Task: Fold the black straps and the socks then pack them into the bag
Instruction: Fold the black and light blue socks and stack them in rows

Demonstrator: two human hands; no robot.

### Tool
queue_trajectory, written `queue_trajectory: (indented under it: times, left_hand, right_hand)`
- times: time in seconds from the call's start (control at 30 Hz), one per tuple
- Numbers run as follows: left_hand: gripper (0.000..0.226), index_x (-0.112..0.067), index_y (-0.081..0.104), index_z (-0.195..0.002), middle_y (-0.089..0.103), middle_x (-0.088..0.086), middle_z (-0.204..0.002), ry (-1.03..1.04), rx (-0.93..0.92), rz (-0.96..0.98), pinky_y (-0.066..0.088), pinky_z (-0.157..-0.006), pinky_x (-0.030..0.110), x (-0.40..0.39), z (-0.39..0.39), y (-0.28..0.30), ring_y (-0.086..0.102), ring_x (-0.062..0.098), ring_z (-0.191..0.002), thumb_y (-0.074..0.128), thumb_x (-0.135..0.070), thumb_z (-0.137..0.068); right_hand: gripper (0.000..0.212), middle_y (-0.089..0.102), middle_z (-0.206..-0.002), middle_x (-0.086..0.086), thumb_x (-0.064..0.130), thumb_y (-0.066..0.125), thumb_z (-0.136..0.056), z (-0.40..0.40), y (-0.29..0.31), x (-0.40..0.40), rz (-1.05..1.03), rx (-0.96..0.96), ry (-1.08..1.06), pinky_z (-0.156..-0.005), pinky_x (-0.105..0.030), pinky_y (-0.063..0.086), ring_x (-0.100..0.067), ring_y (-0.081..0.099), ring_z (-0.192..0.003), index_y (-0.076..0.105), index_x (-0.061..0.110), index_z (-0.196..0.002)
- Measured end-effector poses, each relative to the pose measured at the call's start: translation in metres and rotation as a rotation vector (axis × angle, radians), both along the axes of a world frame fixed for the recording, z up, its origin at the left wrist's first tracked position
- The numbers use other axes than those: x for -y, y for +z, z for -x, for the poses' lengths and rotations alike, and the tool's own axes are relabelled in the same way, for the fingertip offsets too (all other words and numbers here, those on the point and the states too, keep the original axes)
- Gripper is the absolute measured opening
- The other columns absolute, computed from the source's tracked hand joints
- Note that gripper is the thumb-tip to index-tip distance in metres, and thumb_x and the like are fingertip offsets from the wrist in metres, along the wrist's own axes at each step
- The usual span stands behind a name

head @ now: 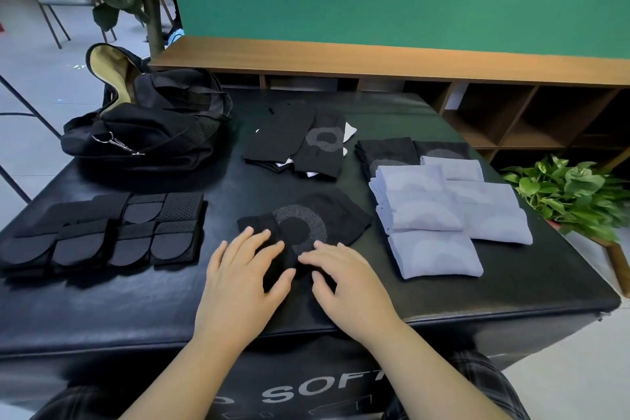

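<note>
While both hands lie flat on the black padded leather table point(102, 303), a black knit sock with a grey ring pattern point(313, 222) is spread under them near the front edge. Left hand point(238, 269) presses the sock's near end with straight, spread fingers; right hand point(344, 278) rests just beside it, fingers extended over the same fabric, neither gripping anything. Folded black perforated straps point(102, 232) sit in rows to the left. A pile of unfolded black socks point(296, 143) lies farther back, and folded pale lavender socks point(439, 215) are stacked to the right. The open black fabric duffel bag point(150, 119) stands at the far left corner.
</note>
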State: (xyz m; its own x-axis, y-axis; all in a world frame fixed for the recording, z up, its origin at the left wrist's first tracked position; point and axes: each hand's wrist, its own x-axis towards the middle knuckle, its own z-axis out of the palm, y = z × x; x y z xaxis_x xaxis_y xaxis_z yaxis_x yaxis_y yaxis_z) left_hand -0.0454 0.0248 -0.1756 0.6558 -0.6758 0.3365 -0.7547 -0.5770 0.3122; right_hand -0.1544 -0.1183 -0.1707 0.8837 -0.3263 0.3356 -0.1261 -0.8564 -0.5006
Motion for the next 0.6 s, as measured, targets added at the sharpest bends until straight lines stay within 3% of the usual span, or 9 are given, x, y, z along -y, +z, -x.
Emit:
queue_trajectory:
  times: [0.1, 0.2, 0.33, 0.43, 0.5, 0.6]
  left_hand:
    - [0.039, -0.028, 0.071, -0.102, 0.059, -0.013, -0.104, -0.157, 0.079, 0.104, 0.034, -0.093, 0.029, -0.005, 0.000, -0.003, 0.046, 0.008, -0.106, 0.044, -0.049, -0.084]
    - [0.032, -0.025, 0.073, -0.094, 0.053, -0.013, -0.088, -0.210, 0.076, 0.167, 0.045, -0.076, 0.030, -0.006, 0.001, -0.005, 0.044, 0.007, -0.087, 0.048, -0.043, -0.085]
    - [0.037, -0.023, 0.073, -0.097, 0.049, -0.013, -0.084, -0.160, 0.036, 0.141, 0.050, -0.069, 0.031, -0.003, 0.003, -0.004, 0.043, 0.007, -0.078, 0.044, -0.043, -0.086]
    - [0.041, -0.020, 0.072, -0.102, 0.054, -0.010, -0.094, -0.086, 0.020, 0.121, 0.050, -0.076, 0.033, -0.003, 0.005, -0.002, 0.050, 0.011, -0.085, 0.040, -0.042, -0.088]
    - [0.037, -0.017, 0.069, -0.109, 0.056, -0.006, -0.111, -0.012, -0.029, 0.101, 0.046, -0.089, 0.035, -0.001, 0.006, -0.001, 0.053, 0.015, -0.102, 0.046, -0.039, -0.091]
    - [0.034, -0.016, 0.061, -0.121, 0.042, -0.002, -0.139, 0.073, -0.153, 0.076, 0.032, -0.106, 0.036, 0.002, 0.006, 0.000, 0.036, 0.016, -0.132, 0.054, -0.032, -0.092]
  right_hand:
    - [0.039, 0.042, -0.143, 0.016, 0.024, 0.047, -0.095, -0.005, 0.004, 0.003, -0.012, -0.068, -0.126, -0.115, -0.019, 0.008, -0.002, 0.017, -0.141, 0.049, 0.027, -0.134]
    - [0.049, 0.019, -0.156, 0.012, 0.034, 0.040, -0.098, -0.011, 0.008, 0.008, -0.017, -0.230, -0.255, -0.119, -0.029, 0.003, -0.008, 0.000, -0.146, 0.030, 0.027, -0.146]
    - [0.051, 0.019, -0.157, 0.008, 0.040, 0.036, -0.098, -0.015, 0.007, 0.005, 0.023, -0.286, -0.311, -0.119, -0.033, 0.004, -0.012, 0.005, -0.146, 0.030, 0.027, -0.146]
    - [0.044, 0.036, -0.144, 0.009, 0.038, 0.041, -0.095, -0.012, 0.008, 0.003, 0.073, -0.209, -0.347, -0.114, -0.031, 0.016, -0.012, 0.025, -0.136, 0.042, 0.026, -0.137]
    - [0.037, 0.043, -0.133, 0.012, 0.036, 0.043, -0.093, -0.010, 0.007, 0.002, 0.095, -0.187, -0.350, -0.107, -0.030, 0.022, -0.012, 0.033, -0.126, 0.048, 0.027, -0.129]
    - [0.025, 0.056, -0.111, 0.013, 0.030, 0.046, -0.088, -0.010, 0.006, -0.001, 0.117, -0.129, -0.345, -0.093, -0.032, 0.032, -0.015, 0.048, -0.106, 0.060, 0.027, -0.109]
